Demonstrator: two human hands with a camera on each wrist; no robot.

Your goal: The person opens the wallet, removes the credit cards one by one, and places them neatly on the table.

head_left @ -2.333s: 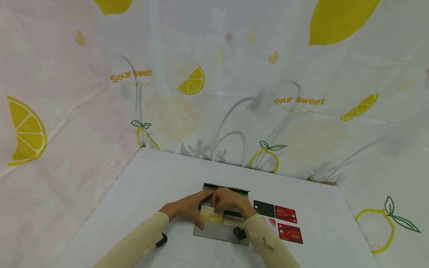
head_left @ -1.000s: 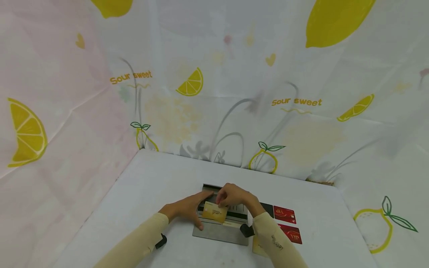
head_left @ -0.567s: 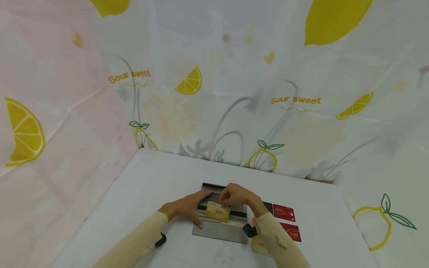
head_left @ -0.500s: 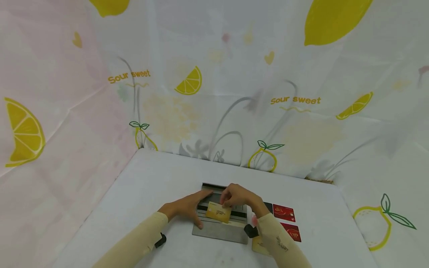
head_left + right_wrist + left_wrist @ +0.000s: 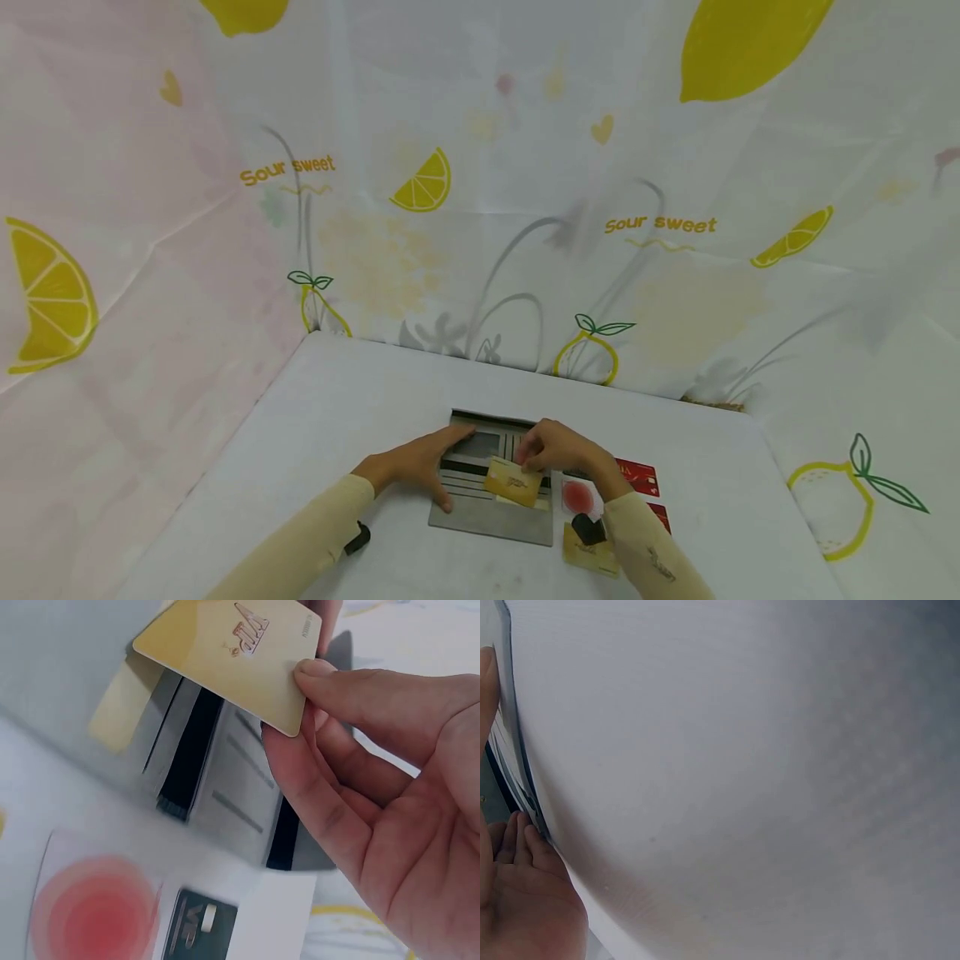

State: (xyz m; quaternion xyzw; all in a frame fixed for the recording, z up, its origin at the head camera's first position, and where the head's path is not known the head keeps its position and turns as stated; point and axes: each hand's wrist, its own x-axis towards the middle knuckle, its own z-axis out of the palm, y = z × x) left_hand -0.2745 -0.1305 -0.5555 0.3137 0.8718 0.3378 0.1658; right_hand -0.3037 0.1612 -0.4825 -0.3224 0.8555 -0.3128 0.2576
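My right hand (image 5: pixel 558 446) pinches one end of a gold VIP card (image 5: pixel 232 645) between thumb and fingers, tilted over a grey open card wallet (image 5: pixel 487 525). Dark bands and several slots cross the wallet, and a pale yellow card edge (image 5: pixel 120 705) shows in a lower slot, partly under the held card. At the wallet's left side my left hand (image 5: pixel 408 465) lies with fingers and thumb spread, the thumb near the lower part and the fingers over the upper part. In the left wrist view, the left hand (image 5: pixel 536 907) sits along the wallet's edge.
Right of the wallet lie a white card with a red circle (image 5: pixel 579 497), a gold card (image 5: pixel 588 558), a black VIP card (image 5: pixel 199 922) and two red cards (image 5: pixel 637 477), partly hidden by the right arm. Behind the white table stands a lemon-print backdrop (image 5: pixel 480 233).
The gold card, low on the wallet's left at first, has lifted and moved right in my right hand, uncovering more slots. My left hand has stayed on the wallet's left side.
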